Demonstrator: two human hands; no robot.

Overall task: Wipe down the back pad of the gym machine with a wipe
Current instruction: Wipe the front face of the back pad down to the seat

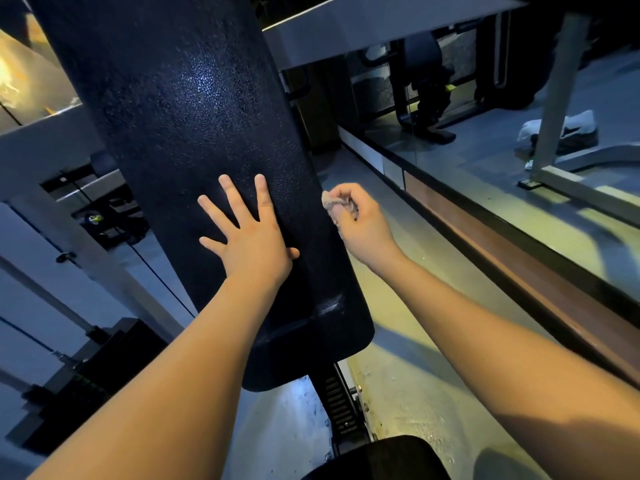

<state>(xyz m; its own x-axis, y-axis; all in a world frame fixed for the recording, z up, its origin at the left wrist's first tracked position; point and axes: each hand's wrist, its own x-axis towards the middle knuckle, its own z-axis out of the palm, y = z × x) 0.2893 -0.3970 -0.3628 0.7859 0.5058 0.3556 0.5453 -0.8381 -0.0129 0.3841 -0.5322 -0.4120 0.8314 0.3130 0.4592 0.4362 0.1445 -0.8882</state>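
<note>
The wipe (334, 202) is a small, pale, crumpled scrap, bunched inside the right hand (360, 226) right at the right edge of the back pad (194, 133), about halfway up the stretch of pad that shows. It looks light, soft and limp, so it will probably fold on itself and slip out from under loose fingers. It is best kept as a wad under the fingertips and pressed flat against the surface, not dangled by a corner. The back pad is a long, dark, upright cushion with a pebbled skin that catches the light. It seems firm with a little give, fixed to the machine, and likely slick where damp, so it takes pressure well and needs no lifting.

The right hand has its fingers and thumb curled round the wipe, knuckles up, and the forearm reaches in from the lower right. Whether the wipe actually touches the pad's edge cannot be told. The left hand (246, 233) lies palm down on the face of the pad nearer its lower end, with fingers straight and spread wide and the thumb pointing toward the right edge. It holds nothing and appears to steady the pad. Below the pad's bottom edge a toothed rail (341, 400) runs down toward a dark seat (381, 459)
</note>
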